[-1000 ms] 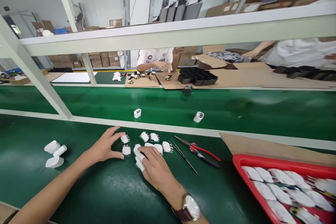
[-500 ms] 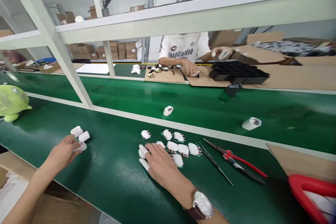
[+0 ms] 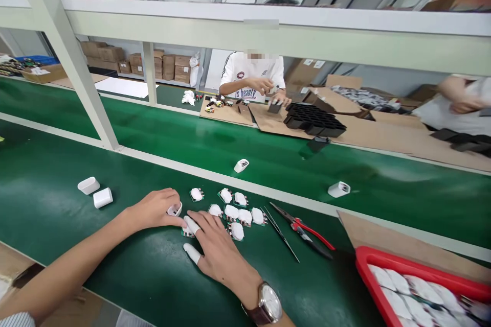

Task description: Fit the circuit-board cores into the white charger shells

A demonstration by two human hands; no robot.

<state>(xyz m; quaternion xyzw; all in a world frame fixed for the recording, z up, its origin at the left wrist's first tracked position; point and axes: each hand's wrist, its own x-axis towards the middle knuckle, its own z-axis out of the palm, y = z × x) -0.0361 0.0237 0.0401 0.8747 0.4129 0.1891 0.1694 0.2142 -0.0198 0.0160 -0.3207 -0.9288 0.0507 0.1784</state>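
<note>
My left hand [image 3: 154,209] grips a small white plastic shell [image 3: 174,210] and holds it against the green mat. My right hand [image 3: 213,241], with white finger cots on thumb and forefinger, presses on a small white-wrapped circuit board [image 3: 187,230] right beside that shell. Several more white-wrapped boards [image 3: 235,210] lie in a cluster just beyond my right hand. Two other white shells [image 3: 95,191] sit to the left on the mat.
Tweezers [image 3: 281,233] and red-handled pliers [image 3: 305,230] lie right of the boards. A red tray [image 3: 387,264] of wrapped boards sits at the lower right on cardboard. Two white shells [image 3: 241,165] ride the green belt. A person across the belt works beside black trays [image 3: 314,120].
My left hand went left to the pile of white shells, took one, and brought it back beside my right hand. My right hand stayed on the boards.
</note>
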